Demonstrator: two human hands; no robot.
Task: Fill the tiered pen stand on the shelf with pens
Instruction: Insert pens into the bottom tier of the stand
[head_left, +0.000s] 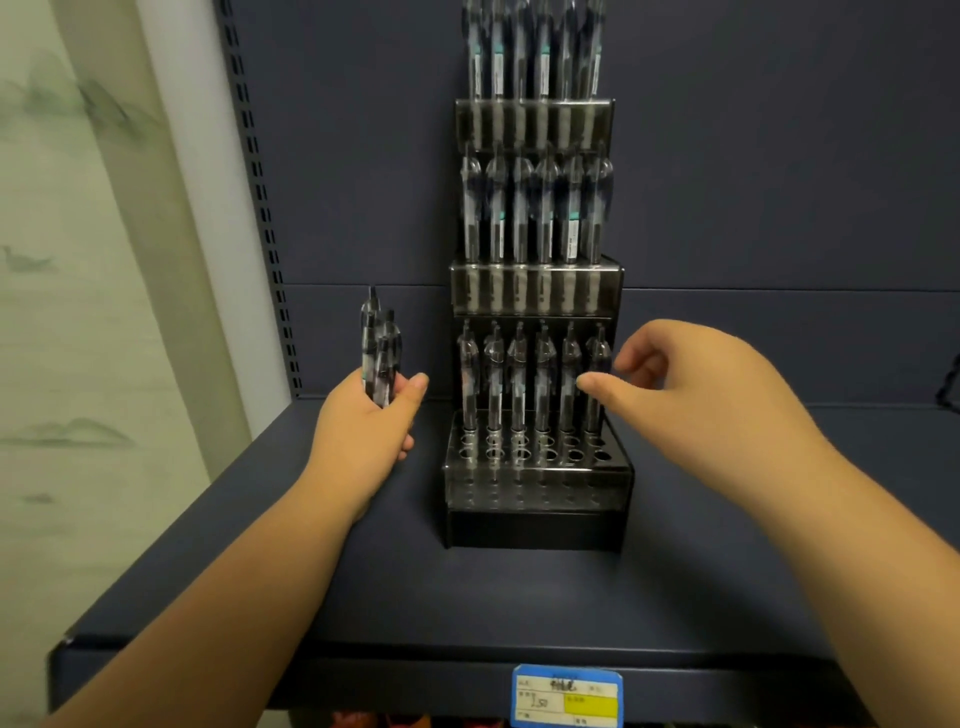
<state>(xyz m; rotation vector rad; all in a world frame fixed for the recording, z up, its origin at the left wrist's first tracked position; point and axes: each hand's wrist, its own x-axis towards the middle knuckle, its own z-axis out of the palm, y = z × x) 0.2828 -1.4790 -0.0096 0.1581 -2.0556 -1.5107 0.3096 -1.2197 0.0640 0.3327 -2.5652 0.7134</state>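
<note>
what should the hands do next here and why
Probably the right hand should take one pen from the bundle of pens gripped in the left hand and drop it into an empty hole in the bottom tier of the pen stand. Only that tier's back row is filled; the front holes stand open.

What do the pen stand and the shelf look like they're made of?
Pen stand: probably clear smoked acrylic with a glossy finish; the pens and holes show through its walls. Shelf: likely painted sheet metal, matt dark blue-grey, with a slotted upright behind it.
</note>
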